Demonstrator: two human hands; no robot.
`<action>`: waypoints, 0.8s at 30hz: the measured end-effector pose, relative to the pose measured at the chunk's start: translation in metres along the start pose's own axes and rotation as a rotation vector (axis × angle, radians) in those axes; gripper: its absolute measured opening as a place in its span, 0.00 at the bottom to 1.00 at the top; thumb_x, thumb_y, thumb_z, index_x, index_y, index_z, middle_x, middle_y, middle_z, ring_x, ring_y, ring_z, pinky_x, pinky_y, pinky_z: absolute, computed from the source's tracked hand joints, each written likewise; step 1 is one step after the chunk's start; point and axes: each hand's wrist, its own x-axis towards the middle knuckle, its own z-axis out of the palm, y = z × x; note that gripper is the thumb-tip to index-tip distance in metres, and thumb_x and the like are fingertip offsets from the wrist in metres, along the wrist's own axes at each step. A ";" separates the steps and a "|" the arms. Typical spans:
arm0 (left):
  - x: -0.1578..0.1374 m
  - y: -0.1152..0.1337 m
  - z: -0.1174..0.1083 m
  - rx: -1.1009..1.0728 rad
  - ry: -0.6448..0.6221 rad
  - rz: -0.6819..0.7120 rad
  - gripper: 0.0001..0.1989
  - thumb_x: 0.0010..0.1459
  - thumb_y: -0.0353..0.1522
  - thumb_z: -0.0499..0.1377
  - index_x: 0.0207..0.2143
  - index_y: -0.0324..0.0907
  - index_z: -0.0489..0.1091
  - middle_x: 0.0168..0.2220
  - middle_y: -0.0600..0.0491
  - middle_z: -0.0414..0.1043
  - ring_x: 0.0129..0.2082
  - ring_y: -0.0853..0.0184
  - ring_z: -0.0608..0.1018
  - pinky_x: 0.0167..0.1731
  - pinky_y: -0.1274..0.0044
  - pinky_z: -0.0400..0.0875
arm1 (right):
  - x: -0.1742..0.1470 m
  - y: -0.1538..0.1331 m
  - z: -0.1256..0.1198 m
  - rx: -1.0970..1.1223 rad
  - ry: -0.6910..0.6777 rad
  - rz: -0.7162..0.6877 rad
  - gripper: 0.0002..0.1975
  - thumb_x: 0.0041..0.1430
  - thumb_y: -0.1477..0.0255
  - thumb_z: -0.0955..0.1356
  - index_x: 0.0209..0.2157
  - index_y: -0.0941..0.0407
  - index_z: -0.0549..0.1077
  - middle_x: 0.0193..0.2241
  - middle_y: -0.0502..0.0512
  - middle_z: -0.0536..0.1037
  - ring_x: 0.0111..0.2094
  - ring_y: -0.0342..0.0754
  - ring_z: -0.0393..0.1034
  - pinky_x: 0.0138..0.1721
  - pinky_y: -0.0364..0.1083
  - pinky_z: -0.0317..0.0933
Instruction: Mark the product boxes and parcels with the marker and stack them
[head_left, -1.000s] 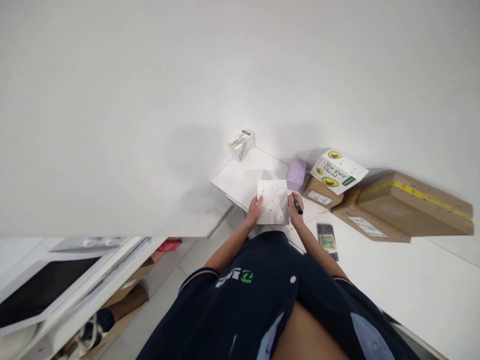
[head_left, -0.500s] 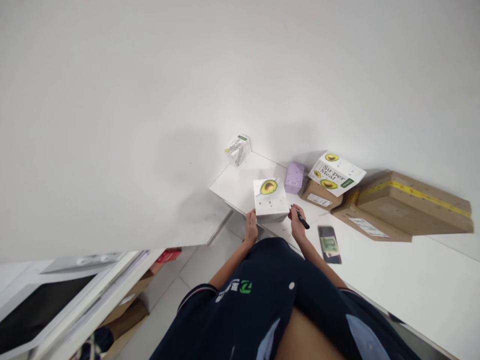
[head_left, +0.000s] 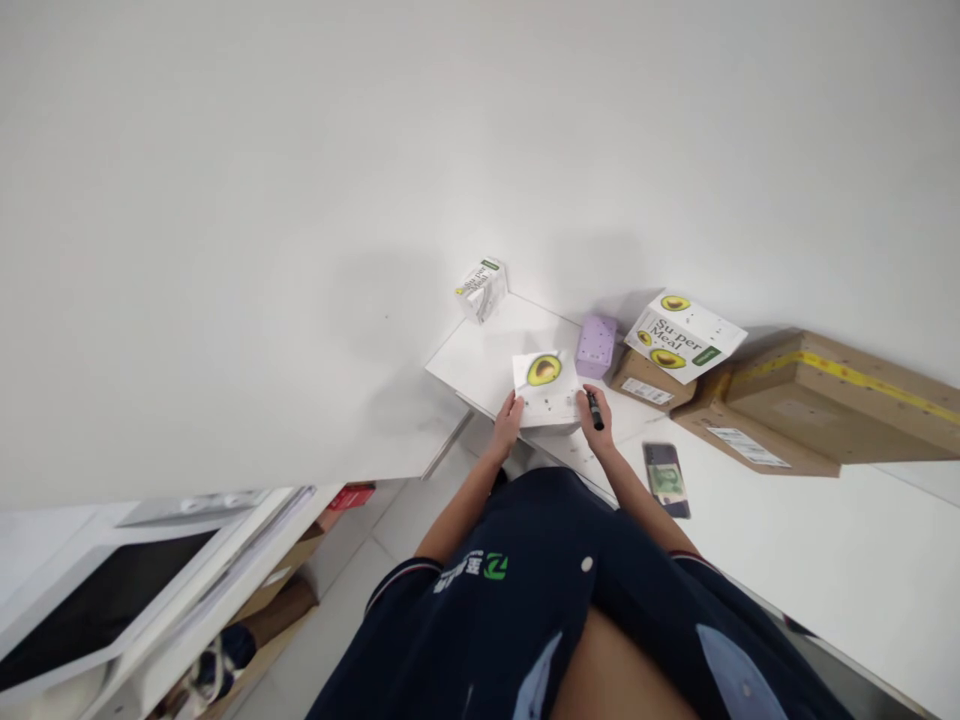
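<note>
A white box [head_left: 551, 405] with an avocado picture on its top stands at the front of the white table, just ahead of my body. On its left side, my left hand [head_left: 508, 424] has its fingers and thumb closed around the front corner. My right hand [head_left: 600, 432] rests against the right side and also holds a black marker [head_left: 595, 410], its end pointing back toward me. The marker's tip is hidden by the fingers. What the box contains cannot be seen.
Behind stands a smaller white box [head_left: 481, 290]. To the right are a purple box [head_left: 597, 345], a "Su-per Meal" box [head_left: 686, 335] on a small carton [head_left: 641, 385], and larger brown cartons [head_left: 840, 400]. A phone with a banknote [head_left: 666, 480] lies nearby. A microwave [head_left: 105, 600] sits lower left.
My left hand has moved up along the box's left side. My right hand has come against the right side, and the marker has swung more upright. The whole view has shifted slightly.
</note>
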 end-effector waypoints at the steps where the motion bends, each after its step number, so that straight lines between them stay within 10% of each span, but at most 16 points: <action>1: -0.001 0.001 0.000 -0.020 -0.021 -0.018 0.28 0.63 0.49 0.57 0.59 0.44 0.72 0.53 0.47 0.79 0.55 0.58 0.77 0.56 0.66 0.71 | 0.001 0.000 0.000 0.011 -0.006 0.003 0.24 0.58 0.50 0.64 0.44 0.55 0.72 0.37 0.56 0.78 0.39 0.50 0.73 0.45 0.50 0.67; 16: -0.016 -0.015 0.004 -0.351 -0.068 0.035 0.32 0.47 0.39 0.70 0.56 0.43 0.72 0.56 0.45 0.75 0.56 0.55 0.75 0.54 0.66 0.71 | -0.001 0.015 -0.010 0.297 -0.033 0.113 0.23 0.44 0.59 0.73 0.43 0.52 0.74 0.40 0.55 0.80 0.47 0.54 0.75 0.50 0.55 0.67; 24: -0.029 -0.002 -0.004 -0.241 -0.043 -0.146 0.24 0.62 0.50 0.52 0.48 0.43 0.71 0.54 0.46 0.74 0.49 0.60 0.77 0.37 0.75 0.71 | -0.015 -0.009 -0.023 0.379 -0.047 0.388 0.24 0.49 0.51 0.71 0.43 0.51 0.72 0.40 0.54 0.80 0.40 0.51 0.76 0.35 0.46 0.69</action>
